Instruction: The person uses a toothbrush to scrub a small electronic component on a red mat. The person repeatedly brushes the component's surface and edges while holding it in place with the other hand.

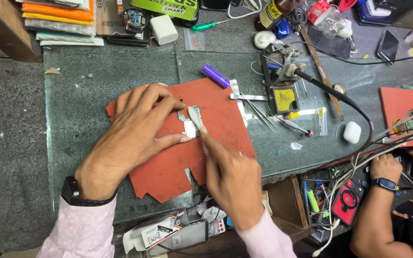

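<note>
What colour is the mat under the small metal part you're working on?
The mat is brick red, seen in the head view.

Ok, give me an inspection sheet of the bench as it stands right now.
Surface: grey stone-look bench top under a glass sheet, with a red rubber work mat on it.
Job's things: small silver metal part on the mat; left hand pins it, right hand presses a thin tool on it.
Clutter: purple cylindrical cell, steel tweezers, white earbud case, green screwdriver.
Fingers: both hands bare; black watch on left wrist.
Cables: black soldering-iron lead; white wires at right.
Surroundings: co-worker's hand at right edge.
</note>
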